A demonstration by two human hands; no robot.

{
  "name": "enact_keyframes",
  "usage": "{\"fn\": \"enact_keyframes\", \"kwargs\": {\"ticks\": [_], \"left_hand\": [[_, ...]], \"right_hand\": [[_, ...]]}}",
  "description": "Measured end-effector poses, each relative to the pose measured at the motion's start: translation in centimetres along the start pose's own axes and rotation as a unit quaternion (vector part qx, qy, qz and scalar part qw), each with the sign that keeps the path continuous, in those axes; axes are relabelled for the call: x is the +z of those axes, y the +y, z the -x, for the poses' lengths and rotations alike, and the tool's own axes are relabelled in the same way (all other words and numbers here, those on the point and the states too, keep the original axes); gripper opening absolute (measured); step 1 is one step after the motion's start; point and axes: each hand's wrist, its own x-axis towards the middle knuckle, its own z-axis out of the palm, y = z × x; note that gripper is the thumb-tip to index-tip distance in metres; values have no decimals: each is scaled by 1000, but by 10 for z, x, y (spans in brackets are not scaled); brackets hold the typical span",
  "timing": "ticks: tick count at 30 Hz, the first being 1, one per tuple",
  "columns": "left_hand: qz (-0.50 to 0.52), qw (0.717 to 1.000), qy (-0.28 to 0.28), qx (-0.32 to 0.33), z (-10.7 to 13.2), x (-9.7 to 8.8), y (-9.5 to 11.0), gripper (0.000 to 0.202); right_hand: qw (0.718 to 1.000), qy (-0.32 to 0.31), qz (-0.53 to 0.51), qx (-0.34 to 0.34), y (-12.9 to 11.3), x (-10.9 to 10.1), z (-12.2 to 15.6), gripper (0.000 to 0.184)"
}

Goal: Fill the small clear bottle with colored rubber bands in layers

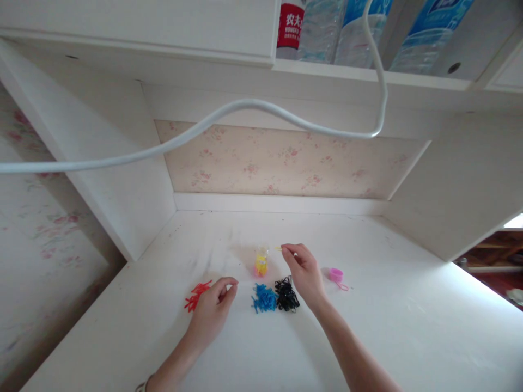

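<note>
My right hand [301,270] pinches a thin yellow rubber band [278,249] just right of a small clear container [262,265]. Yellow bands and some pink show through the container's wall. Below that hand lies a pile of black rubber bands [287,295], touching a pile of blue rubber bands [265,298]. My left hand [214,302] rests beside a pile of red rubber bands [197,296] and partly covers it. Its thumb and fingertips are closed together; whether anything is between them is hidden.
A pink cap with a loop [336,275] lies on the white desk [392,326], right of my right hand. A white cable [253,103] crosses in front of the shelf. Water bottles [322,30] stand above. Side panels [93,147] bound the desk.
</note>
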Motion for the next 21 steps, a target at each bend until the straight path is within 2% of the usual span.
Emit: {"fn": "enact_keyframes", "kwargs": {"ticks": [5,12,17,21], "left_hand": [[4,1000,-23,8,0,4,1,36],[2,999,-30,22,1,3,-2,35],[-12,999,-29,28,0,3,-2,35],[-32,999,-23,37,1,3,-2,35]], "right_hand": [[999,0,22,-43,-15,22,-14,31],[994,-38,66,-79,-10,27,-15,29],[996,-5,67,-65,-4,12,-13,33],[994,48,95,-5,22,-18,-5,39]]}}
